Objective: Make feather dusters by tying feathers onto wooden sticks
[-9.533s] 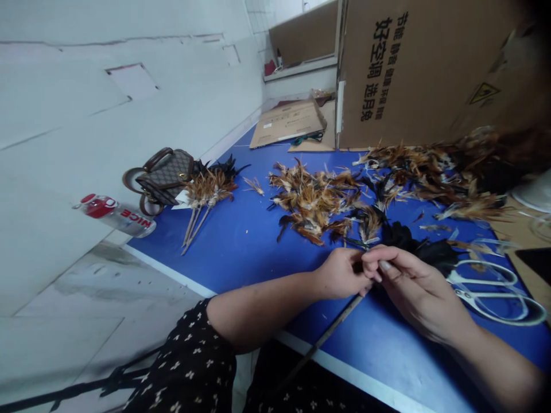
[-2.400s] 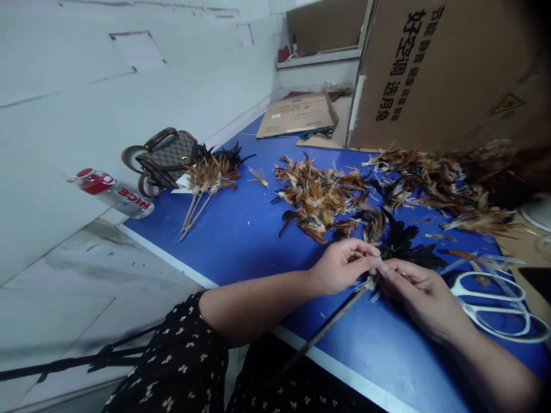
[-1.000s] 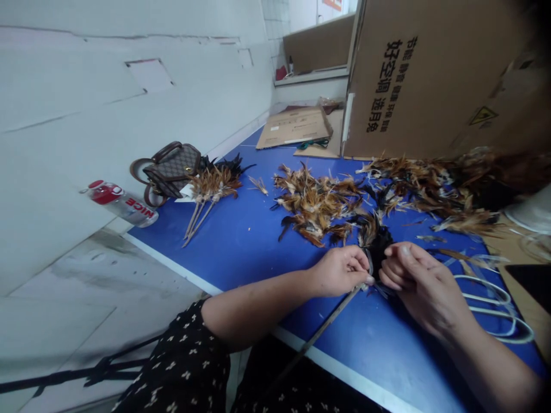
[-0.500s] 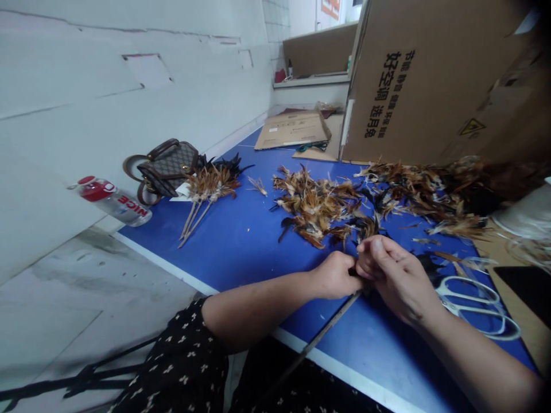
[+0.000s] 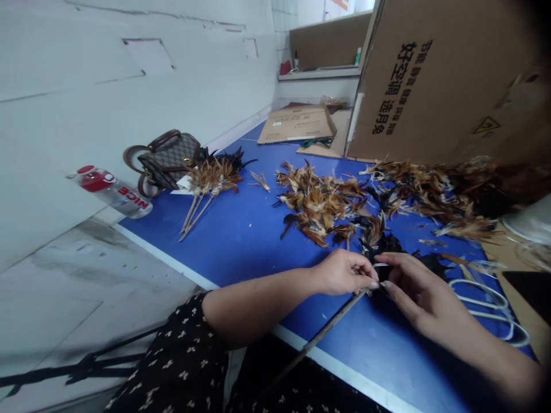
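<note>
A thin brown stick slants from the table's near edge up to a tuft of black feathers. My left hand is closed, pinching the stick where the feathers meet it. Touching it from the right, my right hand pinches the same spot, fingers pressed on the black feathers. Just beyond both hands, a pile of loose brown and black feathers lies on the blue table.
White scissors lie right of my right hand. Finished feather sticks, a small brown handbag and a red-capped bottle sit at the left. A big cardboard box stands behind more feathers.
My right hand has dropped from above the tuft to its right side, and the black feathers show again beyond the fingers. My left hand has stayed on the stick.
</note>
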Demonstrator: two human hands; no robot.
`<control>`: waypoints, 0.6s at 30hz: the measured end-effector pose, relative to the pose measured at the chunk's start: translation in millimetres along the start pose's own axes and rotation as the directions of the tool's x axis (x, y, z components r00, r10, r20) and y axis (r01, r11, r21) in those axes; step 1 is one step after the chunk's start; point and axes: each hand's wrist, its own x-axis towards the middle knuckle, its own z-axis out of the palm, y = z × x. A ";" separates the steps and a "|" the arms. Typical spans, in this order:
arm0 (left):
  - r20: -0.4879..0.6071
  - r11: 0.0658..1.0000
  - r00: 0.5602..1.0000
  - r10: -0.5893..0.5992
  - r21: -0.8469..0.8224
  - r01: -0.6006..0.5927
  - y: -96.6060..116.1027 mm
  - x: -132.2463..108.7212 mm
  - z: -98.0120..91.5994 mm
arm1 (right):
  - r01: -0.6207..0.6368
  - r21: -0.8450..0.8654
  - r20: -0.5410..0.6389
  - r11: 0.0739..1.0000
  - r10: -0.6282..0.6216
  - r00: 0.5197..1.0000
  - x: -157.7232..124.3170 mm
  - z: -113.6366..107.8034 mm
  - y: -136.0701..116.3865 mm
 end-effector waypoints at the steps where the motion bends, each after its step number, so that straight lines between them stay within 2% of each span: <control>1: 0.000 1.000 1.000 -0.001 -0.002 0.001 -0.5 0.2 -0.2 | 0.009 -0.002 -0.017 1.000 -0.009 1.000 -2.3 1.9 -0.5; 5: -0.003 0.999 1.000 -0.001 -0.046 0.001 -3.0 1.4 -0.9 | 0.019 0.018 -0.036 1.000 -0.018 0.999 -7.1 8.8 1.3; 9: 0.011 0.999 1.000 0.003 -0.049 -0.002 -1.4 1.7 -1.4 | -0.091 0.013 -0.017 0.996 0.091 0.996 -10.0 11.0 14.1; 18: 0.035 0.997 0.997 -0.066 -0.025 0.067 11.9 0.2 -0.6 | -0.169 -0.334 0.004 0.927 0.181 0.983 -27.8 7.4 29.5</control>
